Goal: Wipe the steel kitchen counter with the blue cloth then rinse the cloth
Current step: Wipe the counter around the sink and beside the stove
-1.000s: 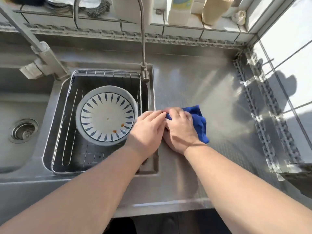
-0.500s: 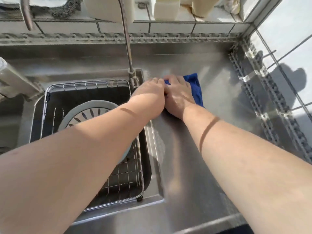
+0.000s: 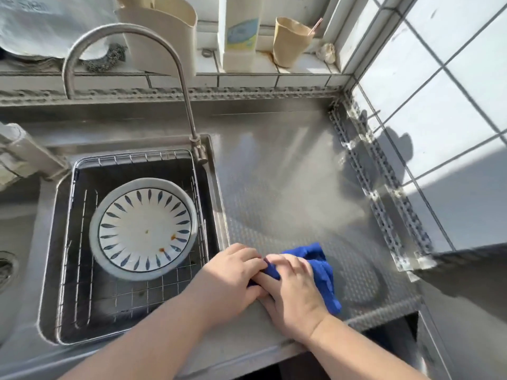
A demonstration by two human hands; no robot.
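From the head camera, both forearms reach up from the bottom edge of the frame and meet just right of centre, low in the picture. The left hand (image 3: 231,281) lies palm down with its fingers curled over the left edge of the blue cloth (image 3: 321,272), knuckles up, its fingertips touching those of the right hand (image 3: 295,290). The right hand is also palm down and flattened, pressing on top of the cloth, fingers pointing toward the upper left; blue fabric bunches out from under it toward the right and lower right. The cloth sits on the steel counter (image 3: 288,187), near its front edge and just beside the sink's right rim. At centre left, a wire basket (image 3: 82,297) in the sink holds a blue-patterned plate (image 3: 144,227). A curved faucet (image 3: 175,75) arches across the upper left.
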